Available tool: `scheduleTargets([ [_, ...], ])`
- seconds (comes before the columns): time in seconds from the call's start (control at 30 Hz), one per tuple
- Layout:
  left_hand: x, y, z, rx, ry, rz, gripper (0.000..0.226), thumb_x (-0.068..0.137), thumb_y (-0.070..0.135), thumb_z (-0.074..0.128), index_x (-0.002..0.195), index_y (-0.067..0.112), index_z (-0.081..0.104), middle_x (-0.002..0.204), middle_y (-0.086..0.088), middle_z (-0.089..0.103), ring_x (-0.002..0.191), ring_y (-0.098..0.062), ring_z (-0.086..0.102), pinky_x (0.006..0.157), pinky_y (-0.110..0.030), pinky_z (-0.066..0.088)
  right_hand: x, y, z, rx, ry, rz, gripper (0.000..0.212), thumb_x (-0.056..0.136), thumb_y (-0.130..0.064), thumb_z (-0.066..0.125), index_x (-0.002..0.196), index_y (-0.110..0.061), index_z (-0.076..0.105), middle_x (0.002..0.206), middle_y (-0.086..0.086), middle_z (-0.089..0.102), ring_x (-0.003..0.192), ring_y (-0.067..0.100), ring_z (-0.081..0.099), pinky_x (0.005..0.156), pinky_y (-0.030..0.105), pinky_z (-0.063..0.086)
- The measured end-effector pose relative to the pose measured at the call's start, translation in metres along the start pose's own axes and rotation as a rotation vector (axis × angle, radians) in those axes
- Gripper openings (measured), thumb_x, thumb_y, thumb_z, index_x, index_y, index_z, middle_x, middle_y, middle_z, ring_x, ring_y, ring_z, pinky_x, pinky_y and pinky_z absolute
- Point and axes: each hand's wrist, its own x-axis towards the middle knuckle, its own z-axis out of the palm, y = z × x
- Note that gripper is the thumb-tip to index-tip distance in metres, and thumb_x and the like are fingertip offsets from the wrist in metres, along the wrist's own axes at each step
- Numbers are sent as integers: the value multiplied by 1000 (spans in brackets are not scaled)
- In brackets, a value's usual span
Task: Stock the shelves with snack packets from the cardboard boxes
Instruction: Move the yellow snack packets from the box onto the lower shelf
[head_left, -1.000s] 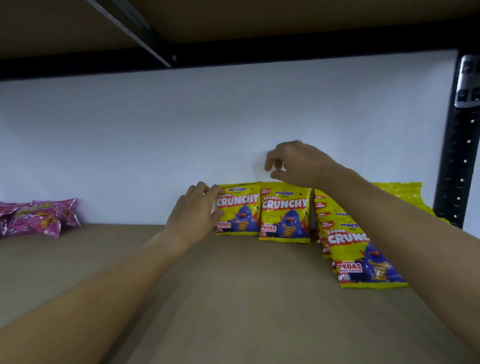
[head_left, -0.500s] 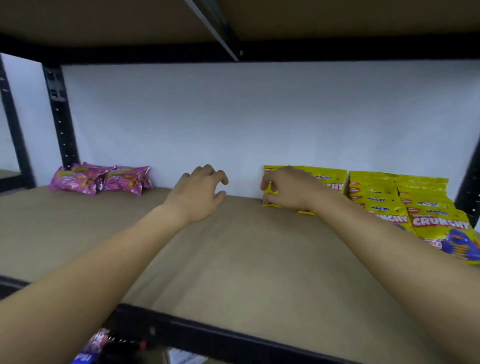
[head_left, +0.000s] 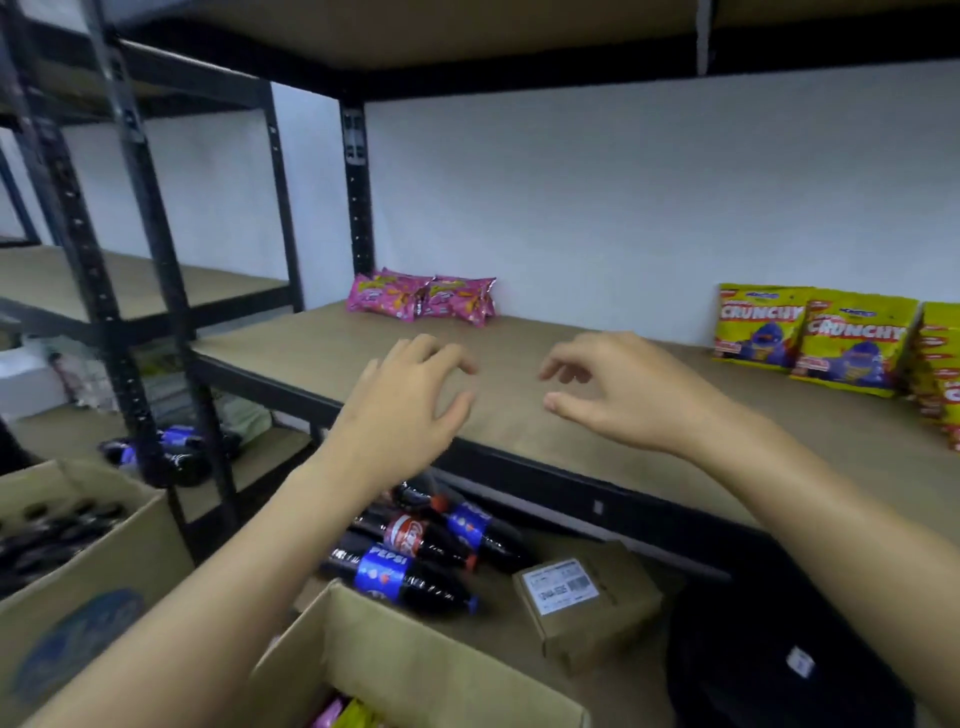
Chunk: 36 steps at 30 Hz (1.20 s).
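Head view, shelf (head_left: 519, 374): taken as the landmark; a brown board on a black frame, with much bare surface between its two groups of packets.
Yellow packets (head_left: 810, 332): stood upright along the wall at the shelf's right end, faces forward, probably so the labels can be read.
Pink packets (head_left: 423, 296): laid flat at the shelf's back left corner, well apart from the yellow ones.
Cardboard box (head_left: 415, 670): set below the shelf's front edge, open at the top; coloured packet ends are seen inside at the bottom of the picture, so more stock seems to be waiting there.
Second box (head_left: 88, 566): left of and below the shelf; dark bottles are held in it.
Bottles (head_left: 415, 551): laid on the lower board under the shelf, beside a small labelled carton (head_left: 587, 603).
Left hand (head_left: 400, 410): held above the shelf's front edge, fingers loosely curled and spread, nothing gripped.
Right hand (head_left: 623, 389): held beside the left over the shelf, thumb and fingers parted, nothing held.
Judgement: a reach down to the box is likely next.
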Motion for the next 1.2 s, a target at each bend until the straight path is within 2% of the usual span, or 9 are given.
scheduleTargets([
  [0.17, -80, -40, -20, 21, -7, -69, 38, 89, 47, 40, 116, 28, 59, 111, 6, 57, 105, -19, 52, 86, -45, 46, -13, -75, 35, 27, 11, -145, 26, 87, -46, 58, 108, -32, 66, 102, -9, 65, 102, 15, 60, 89, 40, 46],
  [0.4, -172, -71, 4, 126, -156, -204, 44, 88, 49, 36, 119, 29, 59, 116, 6, 55, 108, -19, 50, 83, -38, 41, -53, -135, 133, 83, -146, -236, 27, 89, -46, 55, 111, -33, 64, 104, -12, 63, 103, 16, 59, 80, 35, 40],
  [0.53, -215, -81, 37, 136, -234, -233, 31, 89, 42, 47, 115, 30, 59, 113, 7, 56, 108, -20, 51, 83, -37, 39, -83, -148, 193, 127, -329, -214, 30, 94, -45, 53, 121, -35, 60, 118, -12, 59, 115, 13, 53, 94, 36, 37],
  [0.63, -242, -88, 63, 134, -346, -241, 28, 92, 39, 53, 117, 29, 57, 116, 5, 55, 109, -21, 50, 82, -36, 37, -102, -151, 231, 143, -452, -200, 28, 94, -44, 52, 119, -34, 60, 120, -13, 59, 118, 11, 52, 98, 36, 36],
  [0.73, -259, -95, 80, 116, -469, -257, 25, 95, 39, 50, 115, 28, 58, 121, 4, 55, 113, -21, 50, 84, -34, 37, -114, -147, 260, 138, -549, -169, 26, 94, -39, 54, 116, -31, 62, 117, -11, 62, 116, 15, 54, 98, 35, 38],
  [0.8, -267, -97, 90, 76, -539, -280, 23, 96, 39, 49, 114, 29, 59, 116, 4, 56, 111, -19, 51, 86, -34, 38, -122, -143, 275, 133, -606, -132, 26, 93, -34, 55, 117, -29, 63, 118, -8, 65, 114, 18, 56, 97, 35, 40],
  [0.97, -286, -92, 129, 3, -707, -394, 22, 96, 35, 53, 116, 28, 59, 122, 1, 58, 113, -24, 54, 88, -38, 45, -146, -146, 315, 148, -796, -16, 23, 88, -25, 60, 111, -20, 62, 111, 7, 65, 101, 29, 62, 84, 39, 51],
  [1.1, -303, -91, 158, -23, -811, -509, 25, 96, 29, 53, 120, 26, 59, 123, -4, 57, 109, -28, 58, 85, -41, 51, -164, -154, 330, 87, -883, -55, 38, 92, -33, 60, 126, -18, 57, 118, 9, 61, 110, 31, 59, 85, 40, 51],
  [1.2, -304, -97, 173, -40, -795, -581, 28, 96, 30, 55, 123, 24, 58, 123, -6, 57, 107, -29, 59, 83, -41, 51, -176, -152, 338, 49, -944, -61, 44, 95, -34, 57, 136, -18, 50, 126, 10, 56, 118, 32, 55, 89, 40, 48],
])
